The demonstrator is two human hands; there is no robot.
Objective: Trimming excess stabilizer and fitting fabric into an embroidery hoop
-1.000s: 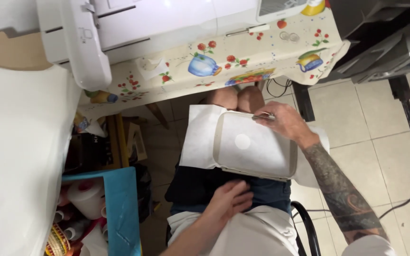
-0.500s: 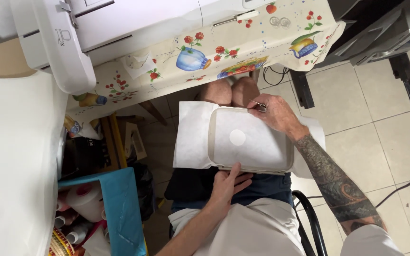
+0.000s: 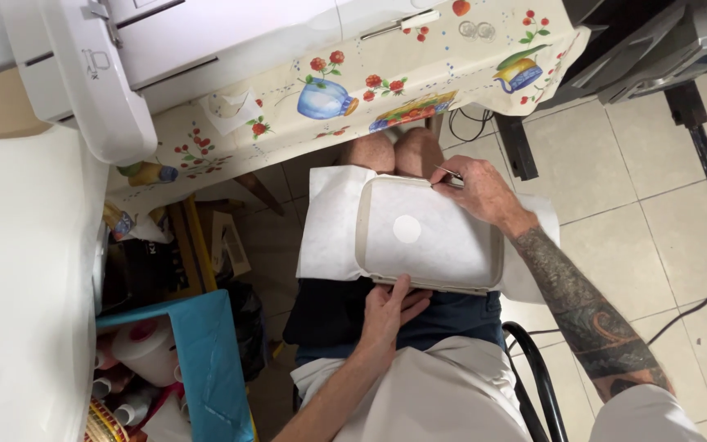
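A beige rectangular embroidery hoop (image 3: 367, 237) lies on my lap with white fabric (image 3: 329, 221) stretched in it; a small white round patch (image 3: 407, 229) sits near the middle. My left hand (image 3: 390, 315) grips the hoop's near edge from below. My right hand (image 3: 480, 192) rests on the hoop's far right corner and pinches a small thin metal tool (image 3: 449, 174), whose tip touches the fabric at the hoop's edge.
A white sewing machine (image 3: 124, 65) stands on a table with a fruit-and-jug patterned cloth (image 3: 386, 90) above my knees. A blue box (image 3: 206, 360) with thread spools sits at lower left. A black chair arm (image 3: 533, 385) and floor cables (image 3: 697, 303) lie to the right.
My left hand slid up from my lap and took hold of the hoop's near edge. My right hand stayed at the far corner with the tool.
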